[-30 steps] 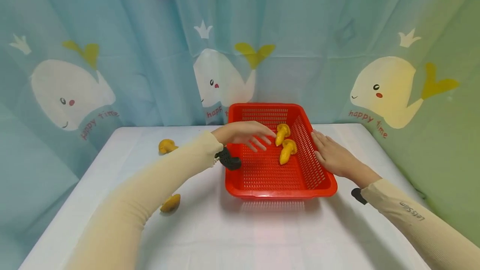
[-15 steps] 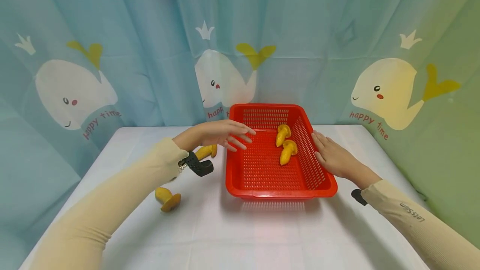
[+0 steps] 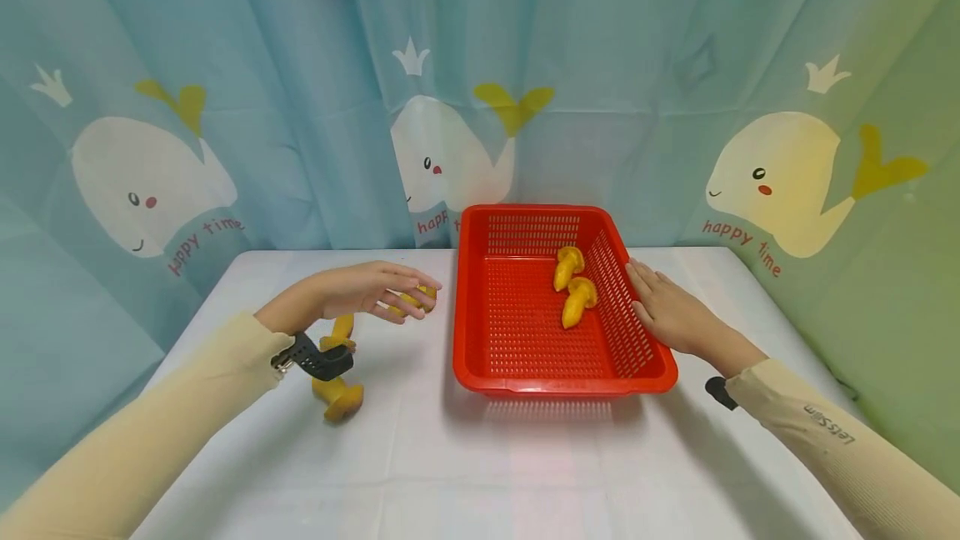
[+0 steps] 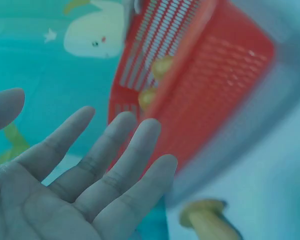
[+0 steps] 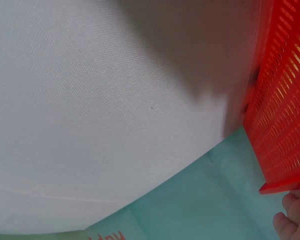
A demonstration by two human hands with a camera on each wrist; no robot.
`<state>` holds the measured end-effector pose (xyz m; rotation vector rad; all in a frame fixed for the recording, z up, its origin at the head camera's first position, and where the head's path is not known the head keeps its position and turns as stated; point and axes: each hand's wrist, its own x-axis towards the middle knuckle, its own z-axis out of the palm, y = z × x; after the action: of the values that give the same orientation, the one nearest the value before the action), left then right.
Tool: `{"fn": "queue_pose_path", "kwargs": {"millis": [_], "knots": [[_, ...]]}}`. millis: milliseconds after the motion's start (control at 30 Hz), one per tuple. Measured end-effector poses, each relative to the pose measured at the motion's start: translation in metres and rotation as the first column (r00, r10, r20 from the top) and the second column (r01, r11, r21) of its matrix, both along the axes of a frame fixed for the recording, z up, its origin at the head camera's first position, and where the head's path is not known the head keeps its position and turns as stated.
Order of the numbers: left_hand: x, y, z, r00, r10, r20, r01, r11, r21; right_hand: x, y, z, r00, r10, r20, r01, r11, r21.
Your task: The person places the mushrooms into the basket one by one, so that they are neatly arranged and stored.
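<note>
My left hand [image 3: 367, 290] hovers over the table to the left of the red plastic basket [image 3: 468, 307], fingers extended and nothing held. Just behind its fingers lies a yellow mushroom [image 3: 429, 298], partly hidden by them. Two more mushrooms lie by the left wrist: one mushroom [image 3: 342, 328] is partly covered by the wristband, and another mushroom [image 3: 341, 400] lies nearer the front. Inside the basket, at its right side, are two yellow mushrooms [image 3: 578, 302]. With straight fingers, my right hand [image 3: 671, 311] rests against the basket's right rim; its fingertips [image 5: 292, 212] show in the right wrist view.
The basket stands on a white-covered table [image 3: 480, 473]. Behind it hangs a blue curtain [image 3: 600, 157] printed with whales. A dark band [image 3: 322, 358] is worn on the left wrist.
My left hand has withdrawn leftward from over the basket to the table, uncovering the mushroom behind its fingers. My right hand stays at the basket rim. The two mushrooms inside have not moved.
</note>
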<state>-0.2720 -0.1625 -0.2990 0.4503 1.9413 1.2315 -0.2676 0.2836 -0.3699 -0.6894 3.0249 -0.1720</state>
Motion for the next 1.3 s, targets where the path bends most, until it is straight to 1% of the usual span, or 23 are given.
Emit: {"fn": "queue_pose_path", "kwargs": {"millis": [100, 233, 333, 467, 600, 700, 800, 867, 967, 1033, 1100, 1200, 1300], "knots": [[0.005, -0.018, -0.009, 1.0, 0.011, 0.012, -0.01, 1.0, -0.024, 0.0, 0.0, 0.001, 1.0, 0.001, 0.003, -0.001, 1.0, -0.002], [0.015, -0.042, -0.019, 0.997, 0.067, 0.039, -0.065, 0.997, -0.052, 0.001, 0.0, 0.001, 1.0, 0.001, 0.007, -0.001, 1.0, -0.009], [0.022, -0.058, -0.027, 0.994, 0.096, 0.046, -0.092, 0.993, -0.075, 0.001, 0.0, 0.002, 1.0, 0.002, 0.01, -0.001, 1.0, -0.012], [0.03, -0.077, -0.035, 0.993, 0.105, 0.054, -0.099, 0.99, -0.099, 0.001, 0.0, 0.002, 1.0, 0.003, 0.006, -0.003, 1.0, -0.009], [0.036, -0.091, -0.043, 0.992, 0.107, 0.074, -0.098, 0.989, -0.107, 0.001, 0.0, 0.003, 1.0, 0.007, 0.003, -0.007, 1.0, -0.01], [0.04, -0.101, -0.05, 0.993, 0.085, 0.084, -0.078, 0.993, -0.09, 0.002, 0.0, 0.003, 1.0, 0.004, 0.006, -0.004, 1.0, -0.012], [0.043, -0.108, -0.056, 0.994, 0.053, 0.094, -0.046, 0.997, -0.068, 0.002, -0.001, 0.003, 1.0, 0.001, 0.011, 0.0, 1.0, -0.013], [0.044, -0.111, -0.06, 0.996, 0.036, 0.086, -0.031, 0.997, -0.066, 0.002, 0.0, 0.002, 1.0, 0.0, 0.01, 0.0, 1.0, -0.013], [0.043, -0.113, -0.066, 0.999, 0.028, 0.035, -0.025, 0.996, -0.084, 0.001, 0.0, 0.002, 1.0, -0.002, 0.012, 0.003, 1.0, -0.016], [0.041, -0.113, -0.069, 0.999, 0.04, -0.002, -0.04, 0.994, -0.104, 0.001, 0.0, 0.002, 1.0, -0.006, 0.016, 0.006, 1.0, -0.015], [0.039, -0.111, -0.07, 0.999, 0.044, -0.02, -0.046, 0.992, -0.116, 0.001, 0.0, 0.002, 1.0, -0.009, 0.021, 0.01, 1.0, -0.016], [0.036, -0.11, -0.07, 0.999, 0.042, -0.008, -0.042, 0.992, -0.122, 0.001, 0.0, 0.002, 1.0, -0.012, 0.023, 0.012, 1.0, -0.014], [0.035, -0.11, -0.067, 1.0, 0.015, 0.015, -0.013, 0.994, -0.111, 0.001, 0.0, 0.003, 1.0, -0.011, 0.021, 0.011, 1.0, -0.012]]}}
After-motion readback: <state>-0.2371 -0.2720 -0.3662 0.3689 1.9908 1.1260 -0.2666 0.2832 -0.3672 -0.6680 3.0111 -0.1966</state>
